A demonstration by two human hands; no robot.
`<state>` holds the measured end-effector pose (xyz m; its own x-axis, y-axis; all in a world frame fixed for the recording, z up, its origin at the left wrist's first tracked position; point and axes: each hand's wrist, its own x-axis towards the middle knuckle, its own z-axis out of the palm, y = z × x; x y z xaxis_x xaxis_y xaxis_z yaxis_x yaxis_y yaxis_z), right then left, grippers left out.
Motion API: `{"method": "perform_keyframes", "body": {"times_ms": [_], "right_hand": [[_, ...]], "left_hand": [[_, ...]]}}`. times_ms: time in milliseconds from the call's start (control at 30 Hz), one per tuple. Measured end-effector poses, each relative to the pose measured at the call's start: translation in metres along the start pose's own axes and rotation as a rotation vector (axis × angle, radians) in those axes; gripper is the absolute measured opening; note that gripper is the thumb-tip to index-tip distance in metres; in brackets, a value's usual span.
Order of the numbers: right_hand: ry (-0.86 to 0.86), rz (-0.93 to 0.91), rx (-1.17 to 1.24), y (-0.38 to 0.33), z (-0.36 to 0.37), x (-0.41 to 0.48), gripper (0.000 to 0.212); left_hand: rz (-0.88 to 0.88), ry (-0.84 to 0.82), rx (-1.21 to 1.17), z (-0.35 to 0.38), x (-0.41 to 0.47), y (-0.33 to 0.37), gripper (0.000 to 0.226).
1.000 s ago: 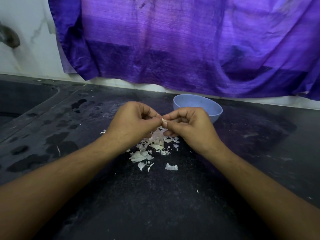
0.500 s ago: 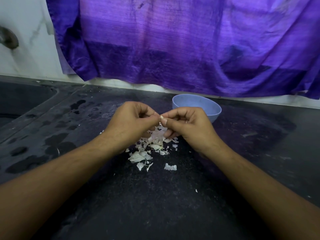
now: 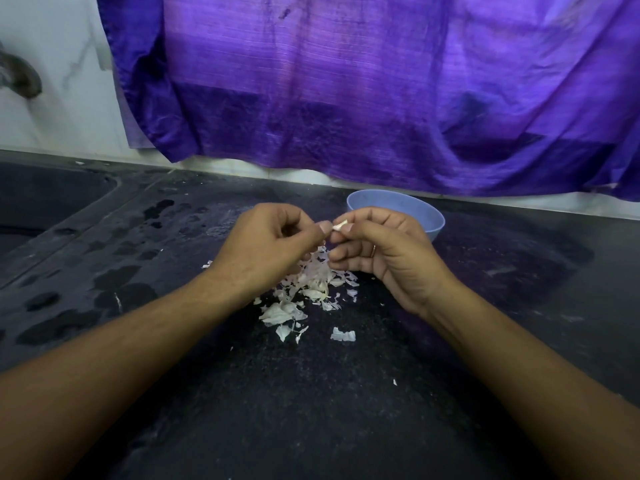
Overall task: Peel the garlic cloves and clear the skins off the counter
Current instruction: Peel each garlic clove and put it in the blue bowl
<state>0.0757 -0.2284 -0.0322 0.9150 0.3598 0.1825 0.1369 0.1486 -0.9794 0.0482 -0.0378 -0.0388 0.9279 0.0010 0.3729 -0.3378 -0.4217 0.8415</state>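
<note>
- Right hand (image 3: 384, 251): thumb and forefinger pinch the garlic clove (image 3: 340, 225); other fingers curled under.
- Left hand (image 3: 273, 244): thumb and forefinger tips closed on the clove's other end.
- Clove: small, pale and mostly hidden by fingertips; held in the air over the skins, mid-counter towards the back edge.
- Skins (image 3: 311, 285): white papery flakes heaped on the dark counter (image 3: 311, 393) under both hands, with a few strays nearer the front edge.
- Blue bowl (image 3: 408, 209): upright by the back edge, just behind the right hand; can't tell its contents.
- Purple cloth (image 3: 381, 91) hangs behind; wet patches (image 3: 121, 282) on the left side.
</note>
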Motion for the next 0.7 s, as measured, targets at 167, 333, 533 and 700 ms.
{"method": "perform_keyframes", "body": {"times_ms": [167,333,533,700], "right_hand": [[-0.004,0.004,-0.044,-0.0003,0.0006,-0.0019,0.01],[-0.001,-0.012,-0.094,-0.0008,-0.0009,-0.0018,0.005],[-0.067,0.054,-0.043,-0.0061,-0.0033,-0.0017,0.01],[-0.149,0.121,0.069,-0.01,-0.0027,-0.0023,0.014]], "left_hand": [[-0.031,0.003,-0.073,-0.0007,0.0027,0.0004,0.002],[0.011,-0.017,-0.076,-0.0008,0.0012,0.003,0.007],[-0.024,-0.085,-0.219,-0.0032,0.0028,0.005,0.021],[-0.111,-0.175,-0.388,-0.0048,0.0035,0.009,0.026]]}}
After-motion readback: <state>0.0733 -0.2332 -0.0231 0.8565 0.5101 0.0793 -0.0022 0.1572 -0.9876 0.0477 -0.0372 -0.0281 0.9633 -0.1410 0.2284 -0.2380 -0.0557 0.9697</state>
